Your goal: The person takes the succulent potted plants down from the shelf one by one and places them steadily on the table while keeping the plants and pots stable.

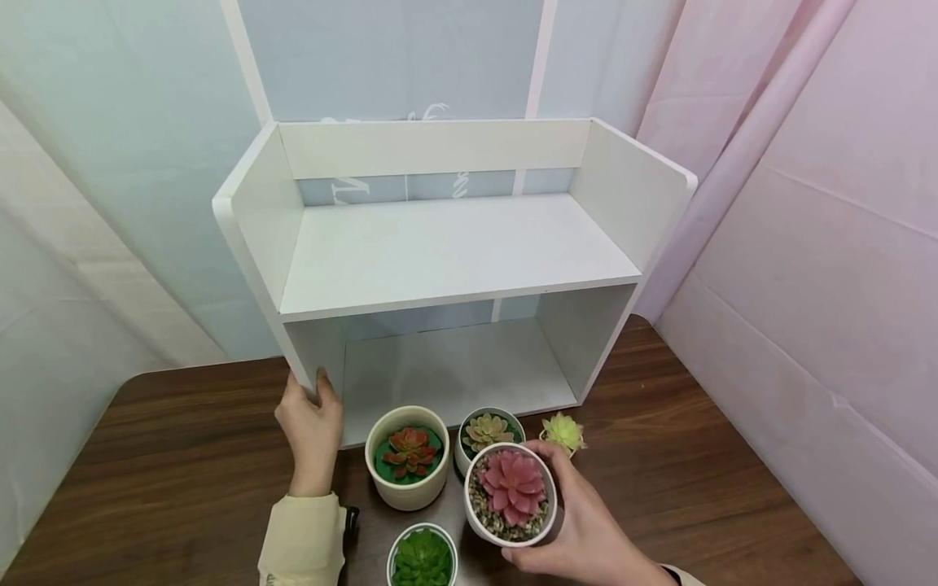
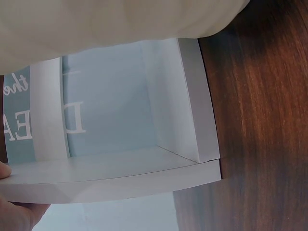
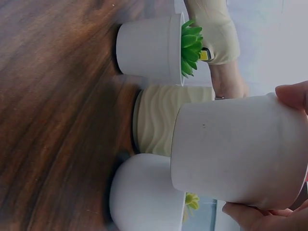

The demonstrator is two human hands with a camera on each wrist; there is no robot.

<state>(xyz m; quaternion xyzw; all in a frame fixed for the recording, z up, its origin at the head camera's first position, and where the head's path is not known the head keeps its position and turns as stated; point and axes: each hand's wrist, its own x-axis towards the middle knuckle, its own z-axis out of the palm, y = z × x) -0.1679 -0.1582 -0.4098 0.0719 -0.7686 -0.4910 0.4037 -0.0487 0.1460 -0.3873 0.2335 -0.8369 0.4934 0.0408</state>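
Right hand (image 1: 586, 529) curls thumb + fingers round a white pot w/ a pink succulent (image 1: 511, 495), holding it lifted just off the table at the near-right of the pot group. Right wrist view confirms: fingertips (image 3: 293, 96) on the pot's rim side, pot wall (image 3: 236, 149) clear of the wood. Left hand (image 1: 313, 431) grips the near-left upright of the white shelf unit (image 1: 454, 252), thumb on the front edge, fingers wrapped behind; left wrist view shows only a bit of finger (image 2: 5, 171) against the shelf board.

Outward from the held pot: just far-left of it a small white pot w/ a pale pink-green succulent (image 1: 487, 431); left of that a cream ribbed pot w/ a red succulent (image 1: 407, 456); near edge, a white pot w/ a green succulent (image 1: 421, 557); far-right, a yellow-green succulent (image 1: 563, 431), its pot mostly hidden behind the hand. All sit on the dark wood table (image 1: 183, 456), in front of the shelf's lower bay.

Step in hand, as judged: pot picked up, shelf steadied, carry not yet begun. Next move likely calls for lifting the pot clear of its neighbours, keeping it level so gravel stays in, then far-ward onto a shelf board — top or lower bay, can't tell which. Lower bay has less headroom, so a low, flat entry.
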